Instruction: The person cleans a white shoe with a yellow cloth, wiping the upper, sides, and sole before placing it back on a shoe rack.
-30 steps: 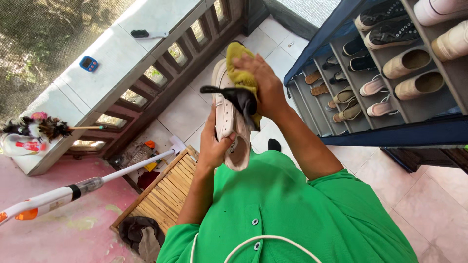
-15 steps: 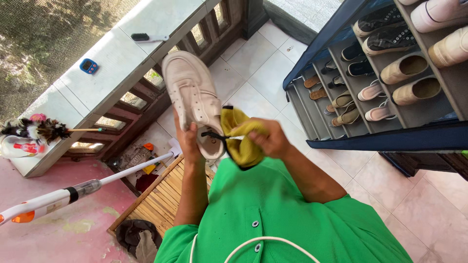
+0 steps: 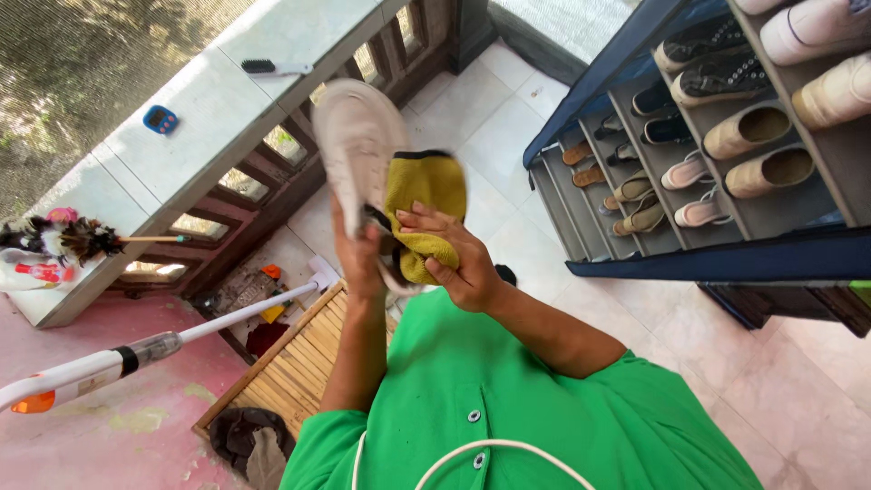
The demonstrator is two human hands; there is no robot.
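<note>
A blue shoe rack holds pairs of shoes; the ledge bears a brush and timer.

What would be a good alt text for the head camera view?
A person in a green shirt holds a white shoe up in the left hand while the right hand presses a yellow cloth against it. A dark blue shoe rack stands at right.

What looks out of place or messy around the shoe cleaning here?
A dark crumpled rag lies dumped at the corner of the bamboo mat, with small items heaped by the railing. The left hand holds the white shoe; the right hand presses the yellow cloth to it.
</note>
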